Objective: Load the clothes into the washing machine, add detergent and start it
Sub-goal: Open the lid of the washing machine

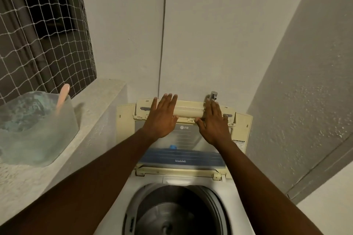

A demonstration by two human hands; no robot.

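1. Washing machine (pixel 236 198), one: a white top-loader that we see straight below us, set against the back wall in a corner.
2. Drum (pixel 172 213), one: round, dark, its mouth uncovered.
3. Lid (pixel 183 147), one: raised at the rear of the machine, cream frame with a translucent grey-and-blue panel.
4. Left hand (pixel 162 116), one: open, fingers straight and slightly spread, palm flat on the left of the lid, fingertips over its cream top bar.
5. Right hand (pixel 214 126), one: open, fingers straight and lying across the right end of the same bar, thumb along its lower edge. It grips nothing.
6. Plastic tub (pixel 38 139), one: translucent, on the ledge (pixel 99 101) left of the machine, with blue-green contents we cannot identify.
7. Pink handle (pixel 63 97), one: sticking up out of the tub.
8. Tap (pixel 213 96), one: metal, on the wall just behind the lid.
9. Netted window (pixel 38 34), one: upper left.
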